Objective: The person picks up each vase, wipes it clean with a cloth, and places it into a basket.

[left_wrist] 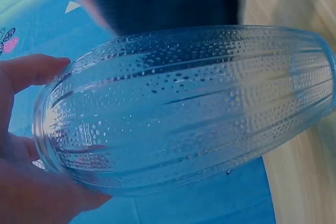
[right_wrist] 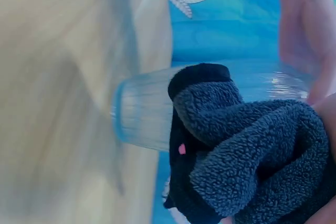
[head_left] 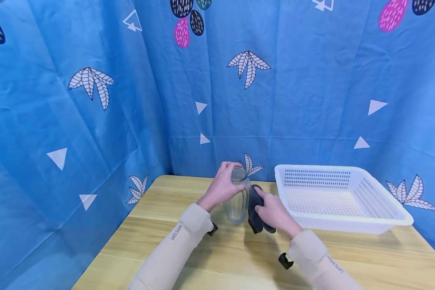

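A clear glass vase (head_left: pixel 236 207) with ribs and a dimpled texture stands nearly upright over the wooden table. My left hand (head_left: pixel 224 185) grips it near the rim, thumb and fingers spread around the neck, as the left wrist view shows on the glass vase (left_wrist: pixel 173 114). In my right hand (head_left: pixel 273 211) is a bunched dark grey cloth (head_left: pixel 255 205) with a fluffy pile. The right wrist view shows the folded cloth (right_wrist: pixel 252 150) with its black edging, close against the side of the vase. Whether the vase's base touches the table is hard to tell.
A white plastic basket (head_left: pixel 348 221) with slotted walls stands on the right of the wooden table (head_left: pixel 148 241). Behind and to the left hangs a blue patterned curtain (head_left: pixel 311 100), close to the table's edges.
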Demonstrator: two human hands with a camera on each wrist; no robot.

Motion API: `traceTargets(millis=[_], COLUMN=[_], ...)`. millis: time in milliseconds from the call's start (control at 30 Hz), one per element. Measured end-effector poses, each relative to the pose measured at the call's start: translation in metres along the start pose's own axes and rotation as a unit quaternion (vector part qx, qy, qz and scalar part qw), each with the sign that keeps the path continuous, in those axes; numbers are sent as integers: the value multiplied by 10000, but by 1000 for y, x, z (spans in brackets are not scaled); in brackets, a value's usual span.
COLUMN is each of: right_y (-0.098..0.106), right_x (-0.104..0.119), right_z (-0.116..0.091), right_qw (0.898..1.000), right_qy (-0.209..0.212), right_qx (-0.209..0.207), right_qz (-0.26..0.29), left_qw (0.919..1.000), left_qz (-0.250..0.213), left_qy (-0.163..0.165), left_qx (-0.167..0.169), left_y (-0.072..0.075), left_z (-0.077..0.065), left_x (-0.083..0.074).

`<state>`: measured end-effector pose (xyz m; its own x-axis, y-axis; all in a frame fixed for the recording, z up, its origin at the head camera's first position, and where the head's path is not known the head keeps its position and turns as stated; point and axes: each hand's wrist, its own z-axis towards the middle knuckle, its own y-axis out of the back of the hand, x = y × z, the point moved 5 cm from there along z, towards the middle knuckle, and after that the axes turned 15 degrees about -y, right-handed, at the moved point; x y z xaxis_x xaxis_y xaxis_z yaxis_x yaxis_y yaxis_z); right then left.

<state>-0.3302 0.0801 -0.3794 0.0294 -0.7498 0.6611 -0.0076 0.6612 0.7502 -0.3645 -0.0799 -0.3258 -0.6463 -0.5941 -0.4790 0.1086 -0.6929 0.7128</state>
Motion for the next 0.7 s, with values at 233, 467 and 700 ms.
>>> traceTargets(millis=[233,467,700], right_y=[31,37,10], right_x=[25,37,16], right_z=[0,5,13], right_qw=[9973,9950,9985], right_qy=[434,566,174], right_qx=[-582,-772,-190], right_qz=[86,-270,-486], left_qw=[9998,9997,9996], left_qz=[159,129,-81], left_qy=[-103,-223,-183], left_qx=[-91,-16,203], left_y=[2,6,3], left_z=[2,5,4], left_x=[0,-3,-3])
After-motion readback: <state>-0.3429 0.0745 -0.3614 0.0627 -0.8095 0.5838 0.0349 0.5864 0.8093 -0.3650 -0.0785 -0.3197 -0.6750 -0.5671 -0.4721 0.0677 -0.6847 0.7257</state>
